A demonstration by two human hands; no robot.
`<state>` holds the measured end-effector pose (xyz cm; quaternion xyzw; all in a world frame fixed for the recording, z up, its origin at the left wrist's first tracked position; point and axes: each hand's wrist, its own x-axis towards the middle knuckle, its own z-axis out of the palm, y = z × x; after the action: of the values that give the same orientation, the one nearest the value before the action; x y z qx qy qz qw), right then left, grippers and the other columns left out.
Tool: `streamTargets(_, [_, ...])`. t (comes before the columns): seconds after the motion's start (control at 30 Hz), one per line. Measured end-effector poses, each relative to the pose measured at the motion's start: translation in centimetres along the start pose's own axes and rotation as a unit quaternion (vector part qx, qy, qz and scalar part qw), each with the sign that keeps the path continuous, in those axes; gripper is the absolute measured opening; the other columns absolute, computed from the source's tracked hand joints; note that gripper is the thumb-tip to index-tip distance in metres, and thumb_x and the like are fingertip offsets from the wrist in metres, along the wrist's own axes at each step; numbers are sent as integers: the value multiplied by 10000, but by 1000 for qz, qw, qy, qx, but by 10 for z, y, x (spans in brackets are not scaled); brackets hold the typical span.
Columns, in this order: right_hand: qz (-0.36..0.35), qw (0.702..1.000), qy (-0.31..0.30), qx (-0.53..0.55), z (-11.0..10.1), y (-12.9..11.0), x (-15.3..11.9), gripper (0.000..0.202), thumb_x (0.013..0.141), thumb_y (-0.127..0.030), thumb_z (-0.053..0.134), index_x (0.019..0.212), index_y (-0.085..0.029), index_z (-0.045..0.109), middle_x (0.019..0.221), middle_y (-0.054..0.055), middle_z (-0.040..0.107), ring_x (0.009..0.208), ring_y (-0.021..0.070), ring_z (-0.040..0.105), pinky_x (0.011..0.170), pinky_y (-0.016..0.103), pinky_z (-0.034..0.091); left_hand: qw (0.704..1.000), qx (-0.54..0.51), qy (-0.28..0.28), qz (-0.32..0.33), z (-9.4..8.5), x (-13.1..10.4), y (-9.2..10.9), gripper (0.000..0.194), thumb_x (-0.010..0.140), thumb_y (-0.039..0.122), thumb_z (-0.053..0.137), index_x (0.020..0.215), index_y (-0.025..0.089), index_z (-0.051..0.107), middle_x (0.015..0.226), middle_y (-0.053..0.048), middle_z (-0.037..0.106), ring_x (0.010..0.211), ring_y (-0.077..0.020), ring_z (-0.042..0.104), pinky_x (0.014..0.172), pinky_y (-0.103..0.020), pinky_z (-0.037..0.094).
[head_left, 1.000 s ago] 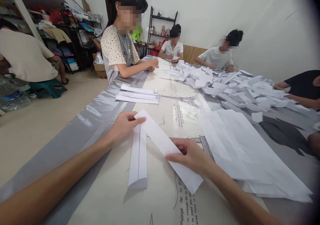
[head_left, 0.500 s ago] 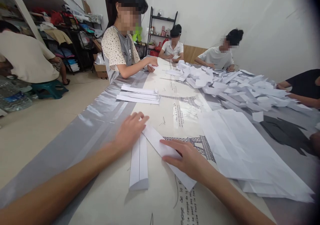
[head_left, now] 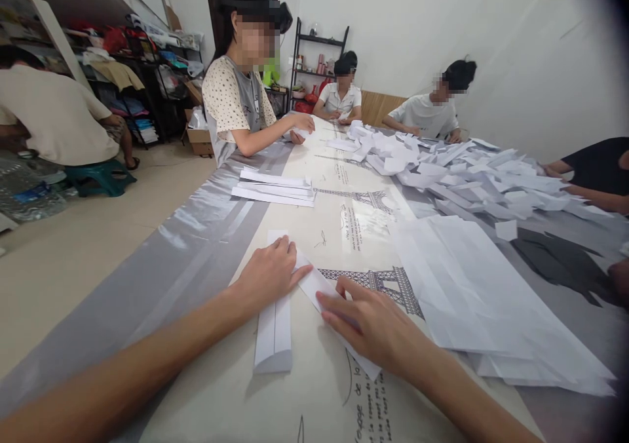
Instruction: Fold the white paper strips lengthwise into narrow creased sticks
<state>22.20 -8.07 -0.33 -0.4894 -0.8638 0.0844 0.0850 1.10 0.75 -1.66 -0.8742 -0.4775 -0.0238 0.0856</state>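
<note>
A long folded white paper strip lies slantwise on the table, its far end under my left hand. That hand rests palm down, its thumb apart from the other fingers, also covering part of a second white strip that lies lengthwise with a crease down its middle. My right hand is on the near half of the slanted strip, fingers bent and spread over it; the thumb side is partly hidden. Beyond my left hand is a small stack of folded strips.
Large white sheets lie to the right on the table, with a big heap of folded papers behind them. A person stands at the left edge; others sit around the far and right sides.
My left hand has moved slightly right and nearer, flattening over the strips' far ends. My right hand's fingers have bent more on the slanted strip, which has shifted slightly nearer.
</note>
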Motion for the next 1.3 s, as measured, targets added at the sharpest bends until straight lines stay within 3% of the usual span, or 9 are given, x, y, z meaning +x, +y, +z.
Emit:
streamTargets(0.13, [-65,996,61,-3,4,4,-2,253,1040,-242,489,1182,-221,697,1468,91,552,1275,292,565,1020,484,521,1000,8,2,-4,2,-1,-1,508,1053,521,416,1186,78,627,1247,-191,640,964,-271,688,671,-319,516])
streamTargets(0.23, [-97,993,64,13,8,9,1,273,1051,-216,467,1225,-198,676,1387,73,644,1378,257,509,1124,475,467,1000,12,8,-9,4,-2,-2,509,1050,532,418,1198,93,628,1299,-194,628,1010,-277,689,699,-322,532])
streamTargets(0.37, [-99,992,80,2,13,7,-7,286,1054,-202,450,1226,-169,677,1331,85,690,1330,242,573,1103,467,503,1000,5,12,-11,6,-2,-3,524,1048,543,415,1226,95,620,1341,-202,611,1023,-279,688,725,-332,546])
streamTargets(0.57, [-104,973,168,-117,32,-6,-59,457,943,33,374,1307,-68,632,1360,167,663,1269,289,636,973,441,615,1000,0,15,-1,6,-2,-3,520,1052,528,414,1205,78,625,1338,-208,610,989,-274,687,704,-333,548])
streamTargets(0.7, [-108,970,163,-142,34,-18,-82,522,878,33,390,1346,-66,599,1362,194,651,1242,307,654,910,417,648,1000,-6,27,0,10,-2,-4,507,1051,524,414,1191,83,623,1335,-214,610,983,-273,681,692,-326,536])
streamTargets(0.8, [-84,974,166,-132,30,-24,-79,413,938,-30,401,1274,-75,635,1278,195,707,1149,300,710,883,398,652,999,-17,41,8,12,-2,-5,480,1052,503,418,1188,89,619,1316,-219,615,985,-283,674,688,-331,522])
streamTargets(0.97, [2,982,147,-120,25,-25,-59,297,1011,-162,376,1098,-141,660,1066,151,747,765,247,743,600,372,629,998,-31,53,13,13,-2,-5,434,1046,472,446,1160,97,631,1267,-224,631,978,-295,670,660,-327,501])
streamTargets(1.13, [-12,979,141,-148,26,-21,-46,281,986,-137,398,1161,-103,614,1045,180,705,831,284,703,625,397,593,998,-45,35,25,7,-2,-10,361,1045,421,483,1174,126,647,1233,-193,649,1025,-297,676,680,-330,521])
streamTargets(1.3, [-39,967,123,-218,29,-25,-43,212,905,-67,461,947,-130,659,949,172,689,736,266,670,533,363,534,996,-26,2,91,2,-5,-19,294,1067,327,455,1275,196,616,1328,-157,623,1227,-289,614,775,-328,545])
